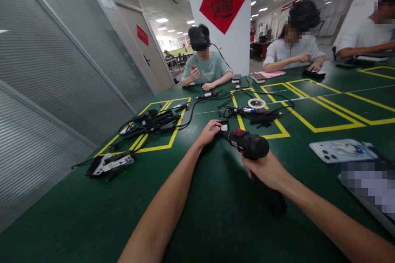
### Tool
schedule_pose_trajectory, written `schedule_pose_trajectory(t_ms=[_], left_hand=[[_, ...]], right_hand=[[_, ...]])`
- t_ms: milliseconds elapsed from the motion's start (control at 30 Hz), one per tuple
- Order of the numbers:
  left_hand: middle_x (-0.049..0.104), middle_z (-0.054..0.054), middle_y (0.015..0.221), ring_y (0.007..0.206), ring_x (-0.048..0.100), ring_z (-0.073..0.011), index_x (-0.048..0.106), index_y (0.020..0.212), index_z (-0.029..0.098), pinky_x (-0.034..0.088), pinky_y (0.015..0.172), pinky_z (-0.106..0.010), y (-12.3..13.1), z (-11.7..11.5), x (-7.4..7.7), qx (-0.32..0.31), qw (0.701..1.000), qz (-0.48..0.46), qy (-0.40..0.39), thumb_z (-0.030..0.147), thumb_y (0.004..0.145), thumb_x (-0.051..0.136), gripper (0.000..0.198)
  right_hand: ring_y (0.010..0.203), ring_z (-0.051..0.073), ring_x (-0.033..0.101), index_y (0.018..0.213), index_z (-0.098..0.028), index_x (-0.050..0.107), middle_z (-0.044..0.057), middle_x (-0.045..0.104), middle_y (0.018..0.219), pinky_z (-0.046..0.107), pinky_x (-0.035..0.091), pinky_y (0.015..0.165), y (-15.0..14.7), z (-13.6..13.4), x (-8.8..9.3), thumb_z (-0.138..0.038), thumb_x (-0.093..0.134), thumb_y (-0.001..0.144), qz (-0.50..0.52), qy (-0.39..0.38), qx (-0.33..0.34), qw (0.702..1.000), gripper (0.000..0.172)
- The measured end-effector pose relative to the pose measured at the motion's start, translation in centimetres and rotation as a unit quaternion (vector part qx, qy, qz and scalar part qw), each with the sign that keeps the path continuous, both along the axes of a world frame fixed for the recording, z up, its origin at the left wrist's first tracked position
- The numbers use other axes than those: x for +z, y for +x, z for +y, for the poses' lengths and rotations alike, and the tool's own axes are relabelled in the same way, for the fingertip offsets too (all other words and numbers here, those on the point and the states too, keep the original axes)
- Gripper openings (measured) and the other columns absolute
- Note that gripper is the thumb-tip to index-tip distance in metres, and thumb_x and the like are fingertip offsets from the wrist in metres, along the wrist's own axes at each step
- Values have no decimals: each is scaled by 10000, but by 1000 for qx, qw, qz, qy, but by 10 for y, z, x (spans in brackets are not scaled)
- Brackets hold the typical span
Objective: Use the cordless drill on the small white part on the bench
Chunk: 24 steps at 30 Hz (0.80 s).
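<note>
My right hand (pixel 262 168) is wrapped round the grip of a black cordless drill (pixel 248 144) with red details. The drill points left and away from me. Its front end reaches a small black piece with a white patch (pixel 224 127) on the table. My left hand (pixel 210 132) grips that piece from the left, its fingers closed against the edge. What the drill's tip touches is too small to tell.
Tangled black cables (pixel 151 123) lie at left, with a black and white packet (pixel 109 163) nearer. Beyond the drill are a white tape roll (pixel 256 104) and corded tools (pixel 251 111). A phone (pixel 342 151) rests at right. Several people sit across the green table (pixel 101 222).
</note>
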<state>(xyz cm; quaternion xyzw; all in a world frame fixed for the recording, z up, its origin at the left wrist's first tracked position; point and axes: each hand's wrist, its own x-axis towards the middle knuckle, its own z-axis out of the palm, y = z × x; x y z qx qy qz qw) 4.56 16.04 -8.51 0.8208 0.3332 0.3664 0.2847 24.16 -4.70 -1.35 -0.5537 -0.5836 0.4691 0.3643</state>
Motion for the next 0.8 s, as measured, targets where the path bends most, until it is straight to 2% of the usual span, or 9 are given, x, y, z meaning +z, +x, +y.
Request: schedule_pose_trajectory(t_ms=[167, 400, 800], left_hand=[[505, -73, 1159, 1131, 439, -205, 614, 914, 173, 304, 1015, -388, -1, 0, 1, 2, 1000, -1, -1, 198, 781, 473, 195], [512, -72, 1157, 1131, 441, -210, 621, 915, 177, 303, 1015, -394, -1, 0, 1, 2, 1000, 0, -5, 202, 774, 484, 198], [514, -68, 1152, 1122, 446, -206, 623, 898, 177, 310, 1011, -397, 0, 0, 2, 12, 1000, 2, -15, 198, 772, 485, 188]], right_hand=[[463, 124, 524, 781, -149, 540, -9, 527, 482, 223, 392, 476, 0, 0, 2, -246, 490, 714, -4, -8, -2, 1000, 128], [445, 118, 507, 841, -152, 529, -26, 509, 489, 221, 378, 453, -3, -1, 2, -257, 504, 714, 10, -8, -9, 1000, 167], [452, 117, 502, 753, -149, 548, -13, 512, 481, 228, 370, 466, 0, 0, -1, -242, 480, 725, -7, 7, -2, 1000, 118]])
